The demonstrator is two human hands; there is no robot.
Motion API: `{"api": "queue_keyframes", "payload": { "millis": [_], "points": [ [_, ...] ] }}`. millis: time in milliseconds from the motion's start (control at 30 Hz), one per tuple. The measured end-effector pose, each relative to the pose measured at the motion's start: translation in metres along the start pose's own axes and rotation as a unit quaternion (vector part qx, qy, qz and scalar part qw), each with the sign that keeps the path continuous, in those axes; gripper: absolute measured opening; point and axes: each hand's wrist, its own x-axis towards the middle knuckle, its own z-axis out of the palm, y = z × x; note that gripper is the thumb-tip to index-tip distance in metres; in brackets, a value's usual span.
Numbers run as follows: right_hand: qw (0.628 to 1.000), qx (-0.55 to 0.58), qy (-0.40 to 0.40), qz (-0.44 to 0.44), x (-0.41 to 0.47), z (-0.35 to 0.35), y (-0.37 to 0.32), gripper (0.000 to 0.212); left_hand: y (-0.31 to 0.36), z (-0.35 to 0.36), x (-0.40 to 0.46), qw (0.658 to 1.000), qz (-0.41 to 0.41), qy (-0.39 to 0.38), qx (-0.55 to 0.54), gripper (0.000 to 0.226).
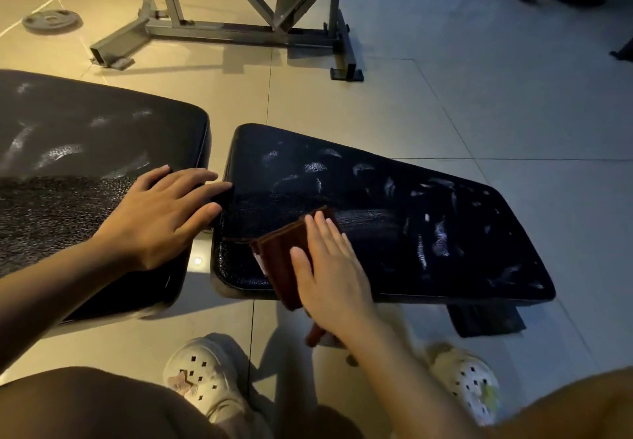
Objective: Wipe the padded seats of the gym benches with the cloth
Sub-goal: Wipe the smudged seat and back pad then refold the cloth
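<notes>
Both forearms were bare, with no sleeves, watch or jewellery visible. The left hand (161,212) and right hand (329,267) were ungloved, nails short and unpainted. Footwear was pale cream perforated clogs: the left clog (202,375) carried a pinkish star-shaped charm, the right clog (469,384) a yellowish-green charm. Leg garments could not be made out.
</notes>
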Motion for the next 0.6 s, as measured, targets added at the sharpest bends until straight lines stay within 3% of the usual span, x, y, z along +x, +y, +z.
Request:
{"api": "queue_keyframes", "payload": {
  "millis": [200, 333, 600],
  "points": [
    [0.987, -0.042, 0.003, 0.156, 0.019, -0.029, 0.078, 0.069, 0.001, 0.0, -0.001, 1.0, 0.001, -0.003, 0.01, 0.063],
    [0.978, -0.034, 0.007, 0.205, 0.034, -0.04, 0.085, 0.069, 0.001, 0.0, 0.001, 1.0, -0.005, -0.015, 0.009, 0.066],
    [1.0, 0.025, -0.004, -0.006, 0.008, -0.011, 0.012, 0.061, 0.002, -0.003, -0.001, 0.997, 0.01, -0.059, 0.044, 0.067]
  ]
}}
